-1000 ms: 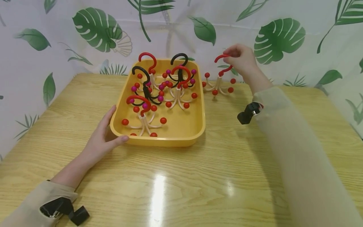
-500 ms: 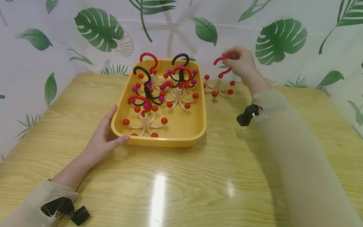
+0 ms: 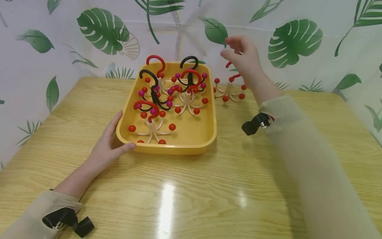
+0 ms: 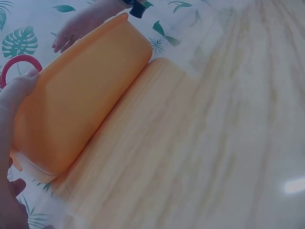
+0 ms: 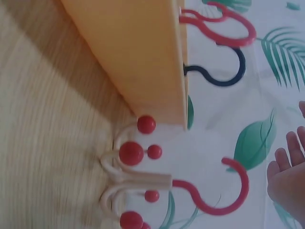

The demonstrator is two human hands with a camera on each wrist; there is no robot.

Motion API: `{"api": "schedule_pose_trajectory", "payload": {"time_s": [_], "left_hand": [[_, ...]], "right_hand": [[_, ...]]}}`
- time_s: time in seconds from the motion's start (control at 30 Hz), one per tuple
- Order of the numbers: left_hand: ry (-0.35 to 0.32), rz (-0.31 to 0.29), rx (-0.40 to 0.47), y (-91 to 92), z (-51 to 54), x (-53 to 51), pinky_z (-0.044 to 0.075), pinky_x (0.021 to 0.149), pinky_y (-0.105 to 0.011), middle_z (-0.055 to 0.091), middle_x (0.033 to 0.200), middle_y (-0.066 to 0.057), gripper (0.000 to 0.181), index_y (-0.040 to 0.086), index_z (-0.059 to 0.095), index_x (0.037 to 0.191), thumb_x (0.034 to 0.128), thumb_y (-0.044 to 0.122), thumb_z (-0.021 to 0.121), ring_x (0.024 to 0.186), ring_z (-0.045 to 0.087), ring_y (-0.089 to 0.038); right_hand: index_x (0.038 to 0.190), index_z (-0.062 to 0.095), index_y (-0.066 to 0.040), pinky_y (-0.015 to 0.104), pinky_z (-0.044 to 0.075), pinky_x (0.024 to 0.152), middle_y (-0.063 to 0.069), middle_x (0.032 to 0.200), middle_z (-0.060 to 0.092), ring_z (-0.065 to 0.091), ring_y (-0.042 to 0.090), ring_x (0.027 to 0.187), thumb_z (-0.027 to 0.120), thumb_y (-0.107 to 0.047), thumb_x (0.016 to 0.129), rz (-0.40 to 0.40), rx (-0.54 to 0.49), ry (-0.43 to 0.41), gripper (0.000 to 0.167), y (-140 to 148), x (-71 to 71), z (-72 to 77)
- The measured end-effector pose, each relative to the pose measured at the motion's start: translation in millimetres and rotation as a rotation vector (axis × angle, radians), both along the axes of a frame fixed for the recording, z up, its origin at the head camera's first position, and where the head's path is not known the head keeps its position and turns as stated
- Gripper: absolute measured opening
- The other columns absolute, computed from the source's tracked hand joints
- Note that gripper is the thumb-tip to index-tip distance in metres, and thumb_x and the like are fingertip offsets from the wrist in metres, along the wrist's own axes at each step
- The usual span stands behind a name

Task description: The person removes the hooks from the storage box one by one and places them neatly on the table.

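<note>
A yellow tray (image 3: 191,150) holds several multi-arm hanging hooks, some red with cream arms, some black with purple balls. My left hand (image 3: 102,149) spans the tray's near left corner, its straight thumb against the front rim and its fingers along the left side. Outside the tray at the back right, a red-topped hanging hook (image 3: 229,89) stands upright on the table. My right hand (image 3: 243,61) hovers above it with parted fingers, holding nothing and hiding part of its red curve in the head view. In the right wrist view that hook's curve (image 5: 245,186) shows apart from the fingertips.
A wooden table (image 3: 191,192) bears the tray and the lone hook. Behind it hangs a white cloth (image 3: 244,20) printed with green leaves. Inside the tray, the red hook (image 3: 152,124) nearest the front and a black hook (image 3: 153,94) stand upright.
My right hand has let go of the red-topped hook, risen and moved a little left. The hook stays upright beside the tray. My left hand keeps its place at the tray corner.
</note>
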State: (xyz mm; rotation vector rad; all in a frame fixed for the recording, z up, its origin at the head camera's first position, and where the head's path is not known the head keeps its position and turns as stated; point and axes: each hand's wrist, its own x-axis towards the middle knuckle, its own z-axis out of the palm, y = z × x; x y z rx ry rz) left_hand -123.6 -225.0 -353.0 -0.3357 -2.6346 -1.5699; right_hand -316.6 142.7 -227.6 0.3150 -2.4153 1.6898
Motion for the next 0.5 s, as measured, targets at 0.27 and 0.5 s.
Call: {"api": "schedule_pose_trajectory", "payload": {"time_s": [0.27,0.5], "left_hand": [[0.007,-0.007,0.012,-1.0,-1.2,0.3,0.006,0.11,-0.061,0.012,0.158,-0.003,0.095,0.028,0.009,0.154,0.0849,0.024,0.073,0.143,0.013,-0.029],[0.005,-0.012,0.026,-1.1,-1.5,-0.8,0.007,0.111,-0.061,0.012,0.158,-0.002,0.095,0.03,0.009,0.154,0.0844,0.022,0.073,0.143,0.014,-0.029]], "right_hand": [[0.13,0.05,-0.009,0.026,0.035,0.105,0.004,0.136,0.047,0.042,0.016,0.124,0.068,-0.022,0.09,0.118,0.028,-0.007,0.046,-22.8,9.4,-13.0],[0.134,0.045,-0.011,0.035,0.046,0.096,0.004,0.135,0.047,0.047,0.019,0.121,0.07,-0.025,0.088,0.209,0.115,-0.069,0.054,-34.1,13.4,-30.1]]}}
